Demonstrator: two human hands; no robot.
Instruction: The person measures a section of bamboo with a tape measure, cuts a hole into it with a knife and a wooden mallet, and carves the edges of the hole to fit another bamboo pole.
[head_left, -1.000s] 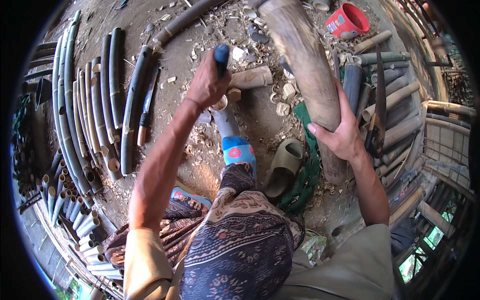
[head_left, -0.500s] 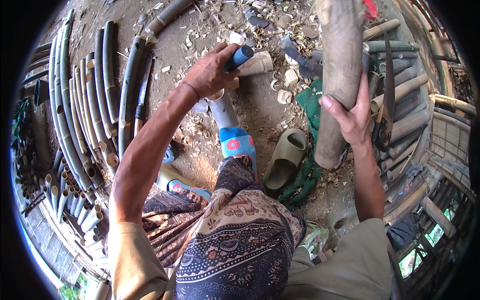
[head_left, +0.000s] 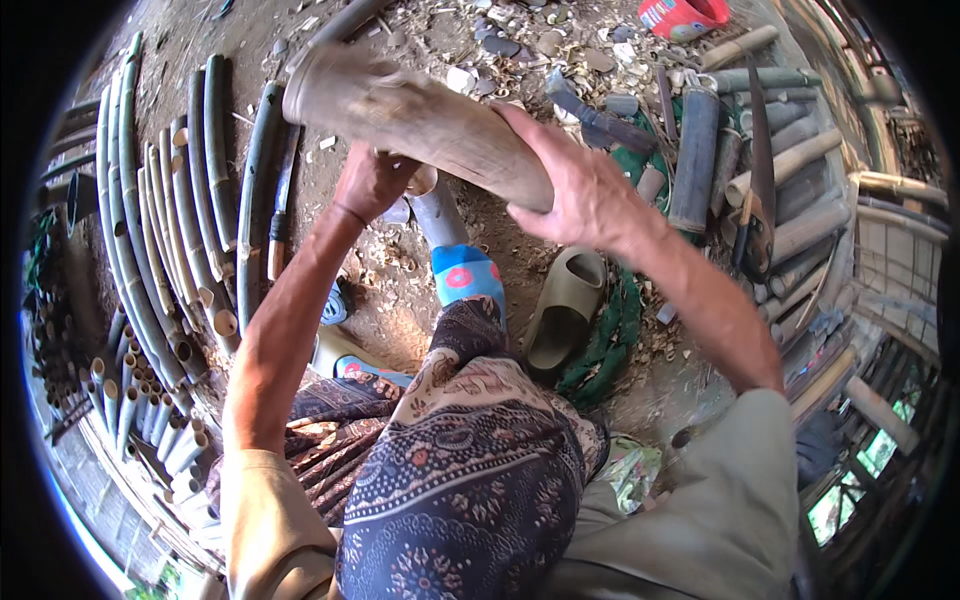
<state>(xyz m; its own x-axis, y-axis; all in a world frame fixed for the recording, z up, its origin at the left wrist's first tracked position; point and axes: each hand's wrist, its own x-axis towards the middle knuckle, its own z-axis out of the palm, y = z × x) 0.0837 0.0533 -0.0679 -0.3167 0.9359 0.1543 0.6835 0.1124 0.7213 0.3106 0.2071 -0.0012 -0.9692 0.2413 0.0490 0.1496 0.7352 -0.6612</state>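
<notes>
My right hand [head_left: 590, 190] grips the near end of a thick wooden log [head_left: 420, 125], which is tilted across to the left and blurred by motion. Just under the log's left part is my left hand [head_left: 375, 180], its fingers curled. The blue cylindrical handle it gripped in the earlier frame is hidden behind the log. Close below my left hand lies a grey bamboo tube [head_left: 440, 215], its near end against my foot in a blue patterned sock [head_left: 465, 275].
Long bamboo poles [head_left: 125, 200] and a long blade [head_left: 285, 195] lie at left. At right are a saw [head_left: 762, 190], a dark bamboo tube [head_left: 693, 160] and stacked bamboo pieces [head_left: 805, 235]. A green sandal [head_left: 565, 310], a hatchet-like tool [head_left: 600, 120], wood chips and a red container [head_left: 685, 15] are also on the ground.
My right hand has swung the log from upright at the right to across the middle, over my left hand. My left hand has drawn slightly left and nearer.
</notes>
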